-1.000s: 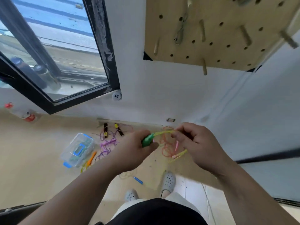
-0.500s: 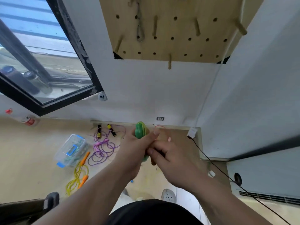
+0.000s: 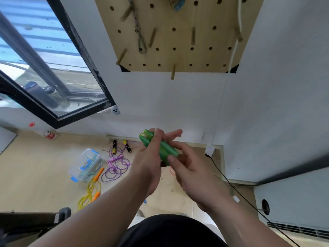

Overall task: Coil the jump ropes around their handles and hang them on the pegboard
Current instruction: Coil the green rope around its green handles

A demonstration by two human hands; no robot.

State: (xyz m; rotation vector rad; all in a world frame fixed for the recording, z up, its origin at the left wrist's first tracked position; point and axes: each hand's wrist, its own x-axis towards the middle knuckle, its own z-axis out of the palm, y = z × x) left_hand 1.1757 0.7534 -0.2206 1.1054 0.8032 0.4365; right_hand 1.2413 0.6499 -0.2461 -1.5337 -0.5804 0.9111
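Two green jump rope handles (image 3: 166, 148) lie side by side in front of me, tips pointing up and left. My left hand (image 3: 148, 161) grips them around the middle from the left. My right hand (image 3: 192, 172) pinches their lower end, thumb on top. The handles' own rope is mostly hidden behind my hands; a short red strand (image 3: 171, 172) shows below them. The wooden pegboard (image 3: 201, 56) hangs on the wall above, with several pegs sticking out. One bare peg (image 3: 172, 72) sits at its bottom edge.
On the floor lie a purple rope (image 3: 116, 165), a yellow rope with orange handles (image 3: 90, 190) and a clear plastic box (image 3: 85, 164). A chain with a carabiner (image 3: 140, 39) hangs on the pegboard. A black cable (image 3: 231, 184) runs across the floor at right.
Both hands rose toward the wall. The right hand left the loose yellow-green rope and came onto the lower end of the handles, which now lie together in the left hand.
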